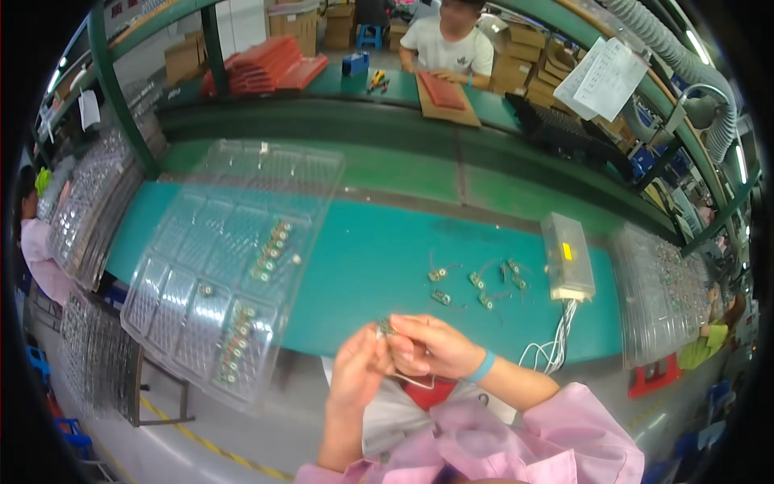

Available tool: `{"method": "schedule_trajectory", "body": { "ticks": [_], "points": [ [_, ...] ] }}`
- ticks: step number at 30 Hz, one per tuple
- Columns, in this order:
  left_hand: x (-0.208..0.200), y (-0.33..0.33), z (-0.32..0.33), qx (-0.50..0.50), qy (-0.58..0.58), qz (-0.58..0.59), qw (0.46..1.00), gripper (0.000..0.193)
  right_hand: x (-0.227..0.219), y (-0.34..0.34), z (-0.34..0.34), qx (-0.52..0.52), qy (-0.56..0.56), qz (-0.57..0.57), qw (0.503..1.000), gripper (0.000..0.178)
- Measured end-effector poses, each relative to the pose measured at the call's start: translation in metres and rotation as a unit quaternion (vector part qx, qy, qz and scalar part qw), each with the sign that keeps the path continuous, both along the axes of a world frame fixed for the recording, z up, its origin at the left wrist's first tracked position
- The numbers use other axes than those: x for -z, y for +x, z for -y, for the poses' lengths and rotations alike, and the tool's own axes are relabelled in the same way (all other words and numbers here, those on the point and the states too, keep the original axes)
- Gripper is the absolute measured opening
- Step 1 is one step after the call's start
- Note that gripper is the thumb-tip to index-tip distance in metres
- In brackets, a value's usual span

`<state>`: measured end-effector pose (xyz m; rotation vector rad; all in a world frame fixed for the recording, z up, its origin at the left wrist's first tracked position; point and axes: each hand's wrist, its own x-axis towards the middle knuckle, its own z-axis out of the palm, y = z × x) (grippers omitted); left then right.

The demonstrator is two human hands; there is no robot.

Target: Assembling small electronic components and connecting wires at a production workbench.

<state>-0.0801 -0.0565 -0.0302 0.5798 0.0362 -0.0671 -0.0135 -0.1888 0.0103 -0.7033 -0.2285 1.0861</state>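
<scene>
Left hand [355, 373] and right hand [431, 347] meet, fingertips pinched together.

Clear blister tray [234, 266] lies tilted at bench left, some pockets holding small green boards [272, 250]. Green bench mat [379, 266] carries loose boards with wire leads [477, 282] near its middle. White box [568, 256] sits just right of them, white cables [552, 343] hanging off its near end. More clear trays [657, 294] stacked at far right, another stack [89, 206] at far left. Behind, a conveyor [419, 133] runs across. Beyond it: orange trays [270, 64], a brown board [445, 97], cardboard boxes [294, 20], a person in a white shirt [450, 44]. Paper sheet [603, 78] hangs upper right beside a grey hose [685, 64].
</scene>
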Motion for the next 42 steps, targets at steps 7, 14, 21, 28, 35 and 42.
{"method": "schedule_trajectory", "body": {
  "ticks": [7, 14, 21, 28, 35, 42],
  "points": [
    [-0.016, 0.022, -0.007, 0.047, 0.006, 0.075, 0.996, 0.022, -0.024, 0.012, 0.005, 0.063, 0.030, 0.093, 0.993, 0.034],
    [-0.010, 0.046, -0.019, -0.072, 0.116, 0.043, 0.990, 0.024, -0.062, 0.050, 0.031, 0.220, 0.006, 0.268, 0.938, 0.033],
    [-0.006, 0.090, -0.042, -0.297, 0.377, 0.011, 0.877, 0.025, 0.005, 0.091, -0.007, 0.192, -0.423, 0.747, 0.475, 0.020],
    [0.036, 0.112, -0.057, -0.292, 0.879, -0.053, 0.374, 0.015, 0.034, 0.116, -0.016, 0.036, -0.536, 0.703, 0.466, 0.029],
    [0.039, 0.112, -0.052, -0.380, 0.858, 0.041, 0.342, 0.018, 0.021, 0.080, 0.047, 0.159, -0.567, 0.618, 0.522, 0.027],
    [0.038, 0.133, -0.041, -0.242, 0.867, 0.137, 0.413, 0.021, 0.047, 0.042, 0.056, 0.136, -0.648, 0.618, 0.424, 0.021]
  ]
}}
